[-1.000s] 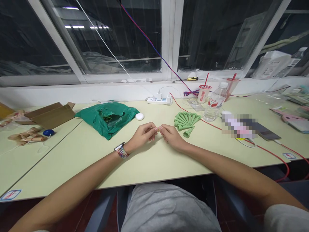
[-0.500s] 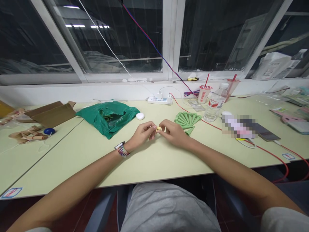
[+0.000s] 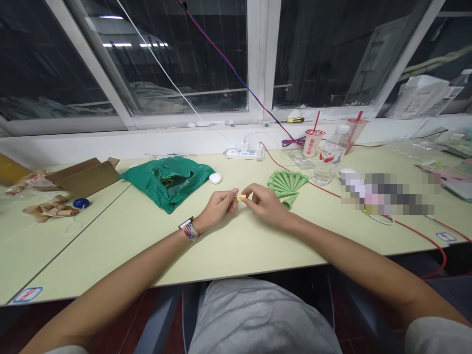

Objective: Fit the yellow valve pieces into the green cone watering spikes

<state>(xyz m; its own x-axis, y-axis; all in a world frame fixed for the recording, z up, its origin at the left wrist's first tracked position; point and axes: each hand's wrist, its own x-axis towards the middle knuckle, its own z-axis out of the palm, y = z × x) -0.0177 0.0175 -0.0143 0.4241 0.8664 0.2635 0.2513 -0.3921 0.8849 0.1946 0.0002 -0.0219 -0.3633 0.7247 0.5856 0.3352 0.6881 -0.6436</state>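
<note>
My left hand [image 3: 218, 207] and my right hand [image 3: 262, 202] meet over the middle of the pale green table [image 3: 236, 241], both pinching a small yellow piece [image 3: 241, 197] between their fingertips. The left wrist wears a beaded bracelet and a watch [image 3: 189, 228]. Just right of my right hand lies a fan of green cone-shaped pieces [image 3: 286, 181], with one cone [image 3: 291, 200] lying apart beside my knuckles.
A green plastic bag [image 3: 165, 180] and a white oval object [image 3: 215, 178] lie to the left. A cardboard box [image 3: 84, 176], a blue disc [image 3: 80, 203], a power strip [image 3: 245, 154], a water bottle [image 3: 329, 157], two cups and a red cable [image 3: 405, 227] surround the area.
The yellow piece now shows between the fingertips of both hands. The view has shifted slightly; the hands stay together in the same spot.
</note>
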